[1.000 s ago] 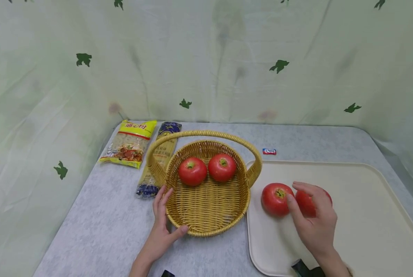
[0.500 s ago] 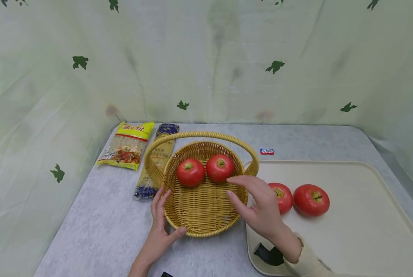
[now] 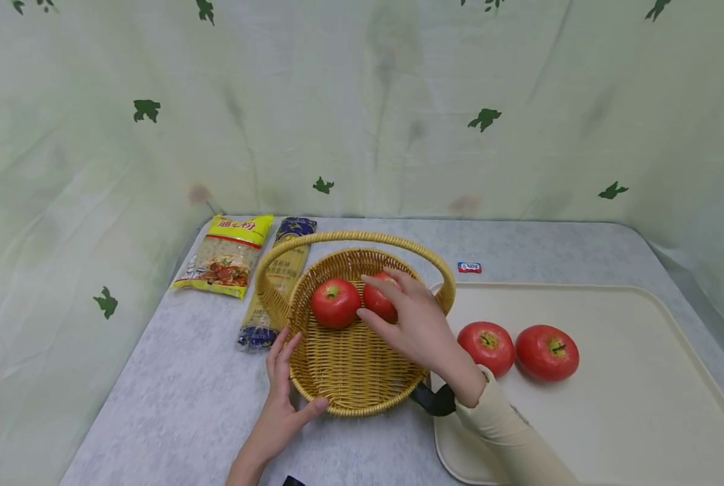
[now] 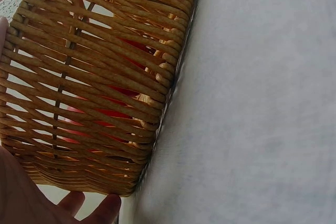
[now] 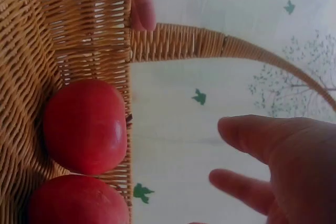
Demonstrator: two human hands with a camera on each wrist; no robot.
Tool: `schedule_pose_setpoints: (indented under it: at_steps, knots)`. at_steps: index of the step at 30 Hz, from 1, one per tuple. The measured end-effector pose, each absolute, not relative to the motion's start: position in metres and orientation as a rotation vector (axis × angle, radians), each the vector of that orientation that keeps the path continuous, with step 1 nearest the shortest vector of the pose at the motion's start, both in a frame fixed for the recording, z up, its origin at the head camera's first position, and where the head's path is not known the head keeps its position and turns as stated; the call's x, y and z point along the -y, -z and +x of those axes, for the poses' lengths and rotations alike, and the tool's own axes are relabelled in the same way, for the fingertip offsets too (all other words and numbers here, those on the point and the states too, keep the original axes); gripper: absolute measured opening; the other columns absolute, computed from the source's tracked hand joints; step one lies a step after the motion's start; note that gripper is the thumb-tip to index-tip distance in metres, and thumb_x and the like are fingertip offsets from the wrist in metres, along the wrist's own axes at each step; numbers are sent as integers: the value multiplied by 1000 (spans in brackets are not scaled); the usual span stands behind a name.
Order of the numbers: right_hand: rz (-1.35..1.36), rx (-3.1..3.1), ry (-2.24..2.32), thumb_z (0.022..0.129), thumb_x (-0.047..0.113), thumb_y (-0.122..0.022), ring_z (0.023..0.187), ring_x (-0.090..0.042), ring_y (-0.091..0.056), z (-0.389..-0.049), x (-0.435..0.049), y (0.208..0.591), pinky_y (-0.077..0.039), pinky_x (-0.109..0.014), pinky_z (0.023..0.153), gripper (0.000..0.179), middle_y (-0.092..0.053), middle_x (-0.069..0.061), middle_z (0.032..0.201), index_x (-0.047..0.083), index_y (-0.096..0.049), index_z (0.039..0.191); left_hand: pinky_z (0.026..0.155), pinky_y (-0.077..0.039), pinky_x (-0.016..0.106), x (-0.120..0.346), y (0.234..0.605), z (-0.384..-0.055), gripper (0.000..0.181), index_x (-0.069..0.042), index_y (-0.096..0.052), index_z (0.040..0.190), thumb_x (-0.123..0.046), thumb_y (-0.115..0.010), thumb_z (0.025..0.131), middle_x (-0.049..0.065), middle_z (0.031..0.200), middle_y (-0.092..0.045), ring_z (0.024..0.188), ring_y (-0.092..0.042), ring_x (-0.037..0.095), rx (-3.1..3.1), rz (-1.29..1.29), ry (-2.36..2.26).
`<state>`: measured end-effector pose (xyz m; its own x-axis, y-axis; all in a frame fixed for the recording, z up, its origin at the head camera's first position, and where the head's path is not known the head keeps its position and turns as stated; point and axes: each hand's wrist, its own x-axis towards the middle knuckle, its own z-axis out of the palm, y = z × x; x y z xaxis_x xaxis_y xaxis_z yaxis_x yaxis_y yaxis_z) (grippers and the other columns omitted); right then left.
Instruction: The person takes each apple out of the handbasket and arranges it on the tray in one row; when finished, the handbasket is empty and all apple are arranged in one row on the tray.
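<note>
A round wicker basket (image 3: 355, 378) with a tall arched handle holds two red apples, the left apple (image 3: 336, 304) and the right apple (image 3: 378, 300). My left hand (image 3: 283, 405) grips the basket's near left side, fingertips hooked over the rim and thumb at the front. In the left wrist view, the woven wall (image 4: 94, 77) fills much of the frame. My right hand (image 3: 413, 324) hovers over the right apple with thumb and fingers spread, partly hiding it. The right wrist view shows these fingers (image 5: 244, 135) apart from both apples, holding nothing.
Two more apples, one (image 3: 488, 344) beside the other (image 3: 546, 352), sit on a cream tray (image 3: 641, 405) at right. A yellow pasta bag (image 3: 222, 256) and a spaghetti packet (image 3: 285, 263) lie behind left. A small red-blue wrapper (image 3: 469, 267) lies behind the tray.
My right hand has moved left from the tray's apples, across the basket rim, to above the right apple inside. My left hand stays on the basket.
</note>
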<state>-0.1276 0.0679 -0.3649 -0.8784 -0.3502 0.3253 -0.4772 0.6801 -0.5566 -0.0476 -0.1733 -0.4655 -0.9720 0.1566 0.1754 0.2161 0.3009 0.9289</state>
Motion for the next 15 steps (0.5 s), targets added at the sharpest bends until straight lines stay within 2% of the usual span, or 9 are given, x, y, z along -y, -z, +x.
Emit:
schedule_pose_setpoints:
  at_steps: [6, 15]
  knots:
    - [594, 2909, -944, 89, 45, -63, 124, -39, -41, -143, -61, 367, -43, -54, 90, 59, -37, -18, 144, 20, -49, 140, 93, -6, 76, 175, 467, -48, 96, -20, -15, 152, -7, -75, 79, -7, 154, 9, 138, 13, 26, 2488, -377, 1795]
    - [556, 3078, -879, 88, 45, -64, 134, -40, -25, -157, -56, 376, -32, -61, 97, 65, -24, -20, 150, 14, -46, 142, 94, -5, 75, 174, 464, -48, 96, -19, -14, 152, -6, -75, 79, -8, 154, 10, 139, 13, 25, 2480, -395, 1802]
